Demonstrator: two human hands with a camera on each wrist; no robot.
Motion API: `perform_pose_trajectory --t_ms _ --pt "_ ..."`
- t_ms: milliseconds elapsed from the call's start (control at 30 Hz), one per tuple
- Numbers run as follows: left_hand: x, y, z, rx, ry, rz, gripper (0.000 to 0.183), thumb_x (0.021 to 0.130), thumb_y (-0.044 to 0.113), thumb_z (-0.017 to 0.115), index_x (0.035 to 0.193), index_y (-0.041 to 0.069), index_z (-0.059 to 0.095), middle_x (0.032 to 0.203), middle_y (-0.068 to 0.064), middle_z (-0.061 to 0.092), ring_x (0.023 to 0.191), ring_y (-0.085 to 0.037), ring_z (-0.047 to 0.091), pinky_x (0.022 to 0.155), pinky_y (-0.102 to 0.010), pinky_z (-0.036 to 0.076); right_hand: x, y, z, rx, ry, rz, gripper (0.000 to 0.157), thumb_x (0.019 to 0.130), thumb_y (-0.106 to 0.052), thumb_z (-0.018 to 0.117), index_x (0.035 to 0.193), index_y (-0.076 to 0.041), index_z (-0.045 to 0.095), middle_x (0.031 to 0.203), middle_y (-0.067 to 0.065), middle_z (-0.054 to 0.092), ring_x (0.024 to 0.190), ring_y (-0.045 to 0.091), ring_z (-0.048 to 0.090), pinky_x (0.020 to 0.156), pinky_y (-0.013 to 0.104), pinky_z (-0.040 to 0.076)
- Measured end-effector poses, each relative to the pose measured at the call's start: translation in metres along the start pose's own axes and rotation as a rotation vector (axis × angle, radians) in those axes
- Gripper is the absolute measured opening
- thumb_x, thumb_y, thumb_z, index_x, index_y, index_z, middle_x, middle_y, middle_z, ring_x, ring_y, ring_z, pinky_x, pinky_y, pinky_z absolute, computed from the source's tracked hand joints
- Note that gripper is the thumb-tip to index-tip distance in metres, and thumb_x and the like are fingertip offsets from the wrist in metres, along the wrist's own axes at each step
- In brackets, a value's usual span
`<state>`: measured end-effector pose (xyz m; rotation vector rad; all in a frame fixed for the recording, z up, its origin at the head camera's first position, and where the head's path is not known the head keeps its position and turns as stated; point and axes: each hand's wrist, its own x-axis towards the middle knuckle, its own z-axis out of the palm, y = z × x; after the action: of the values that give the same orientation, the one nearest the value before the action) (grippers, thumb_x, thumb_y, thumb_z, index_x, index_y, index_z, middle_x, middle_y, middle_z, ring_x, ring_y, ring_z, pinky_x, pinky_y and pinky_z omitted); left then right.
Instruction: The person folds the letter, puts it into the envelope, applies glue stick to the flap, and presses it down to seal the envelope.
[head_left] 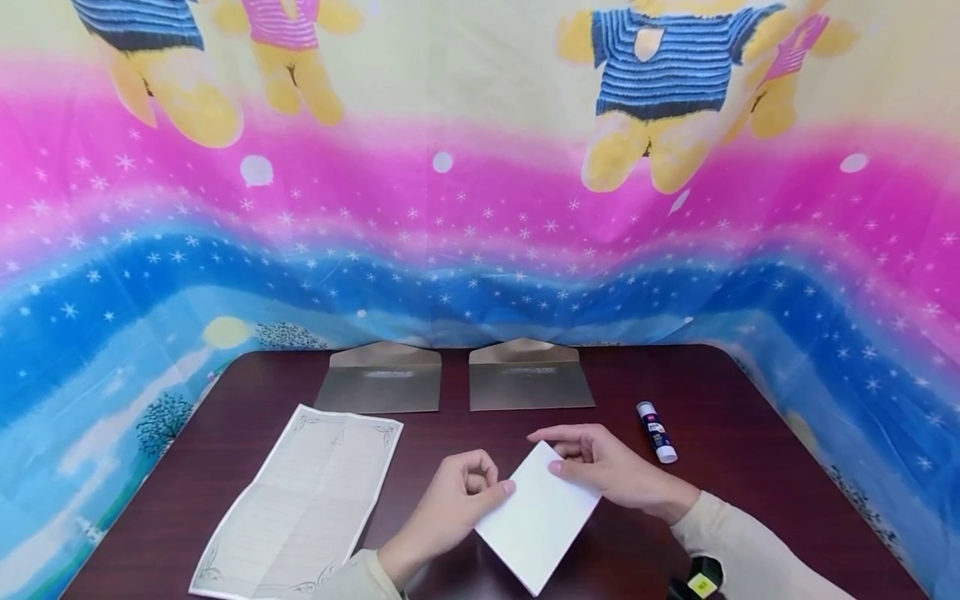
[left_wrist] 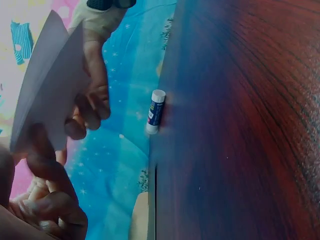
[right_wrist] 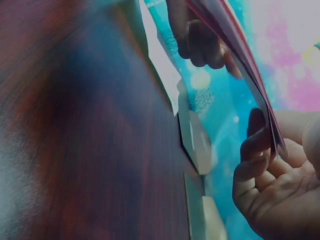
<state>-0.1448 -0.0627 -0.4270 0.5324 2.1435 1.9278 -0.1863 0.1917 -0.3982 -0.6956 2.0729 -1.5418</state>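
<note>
Both hands hold a folded white paper (head_left: 536, 521) above the table, tilted so that one corner points toward the person. My left hand (head_left: 450, 504) pinches its left edge, thumb on top. At the upper right edge, my right hand (head_left: 618, 471) grips it with the thumb on the face and fingers behind. Two layers of the folded paper (left_wrist: 47, 90) stand slightly apart in the left wrist view. Seen nearly edge-on in the right wrist view, the paper (right_wrist: 245, 60) looks thin and layered. Its inner side is hidden in the head view.
A creased, ornate-bordered sheet (head_left: 303, 500) lies left on the dark wooden table (head_left: 427, 450). Two brownish envelopes, one left (head_left: 382, 389) and one right (head_left: 528, 390), lie at the back, flaps up. A capped glue stick (head_left: 657, 432) is on the right. A printed cloth (head_left: 480, 208) hangs behind.
</note>
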Motion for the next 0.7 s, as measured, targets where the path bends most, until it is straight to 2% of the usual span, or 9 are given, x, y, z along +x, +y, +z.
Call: perform_pose_trajectory --t_ms 167,267,367,533,700 --pt "-0.001 0.002 0.002 0.01 -0.05 0.013 0.024 0.099 0.015 0.063 0.099 -0.009 0.065 0.066 -0.031 0.067 0.054 -0.002 0.066 0.051 -0.019 0.05 0.006 -0.003 0.005 -0.003 0.025 -0.06 0.047 0.103 -0.008 0.055 0.148 0.0 0.045 0.108 0.028 0.07 0.081 0.02 0.075 0.069 0.038 0.063" --pt "-0.001 0.001 0.002 0.02 -0.055 0.027 0.025 0.1 0.014 0.06 0.098 -0.01 0.067 0.069 -0.034 0.067 0.055 -0.001 0.067 0.053 -0.019 0.052 0.006 -0.003 0.007 0.016 0.082 -0.03 0.052 0.103 -0.012 0.057 0.151 -0.003 0.039 0.106 0.024 0.071 0.081 0.021 0.075 0.069 0.038 0.063" --pt "-0.002 0.001 0.002 0.0 -0.043 0.025 0.024 0.1 0.013 0.06 0.097 -0.01 0.065 0.07 -0.034 0.068 0.057 -0.003 0.068 0.055 -0.021 0.054 0.005 -0.003 0.008 0.039 0.153 0.034 0.056 0.103 -0.019 0.058 0.153 -0.005 0.035 0.107 0.019 0.071 0.085 0.021 0.074 0.073 0.035 0.062" --pt "-0.001 0.002 0.003 -0.018 0.067 -0.014 0.023 0.102 0.014 0.058 0.098 -0.008 0.062 0.073 -0.031 0.07 0.057 -0.006 0.069 0.055 -0.021 0.053 0.003 -0.001 0.012 0.16 0.23 0.141 0.058 0.106 -0.035 0.051 0.153 -0.004 0.034 0.112 0.007 0.069 0.089 0.014 0.069 0.074 0.027 0.056" --pt "0.001 0.004 0.004 0.002 0.213 -0.026 0.021 0.102 0.016 0.059 0.098 -0.004 0.062 0.064 -0.022 0.068 0.046 -0.003 0.055 0.045 -0.018 0.037 0.001 0.003 0.023 0.33 0.188 0.14 0.05 0.108 -0.038 0.045 0.138 0.002 0.045 0.099 -0.004 0.069 0.075 0.007 0.061 0.068 0.02 0.048"
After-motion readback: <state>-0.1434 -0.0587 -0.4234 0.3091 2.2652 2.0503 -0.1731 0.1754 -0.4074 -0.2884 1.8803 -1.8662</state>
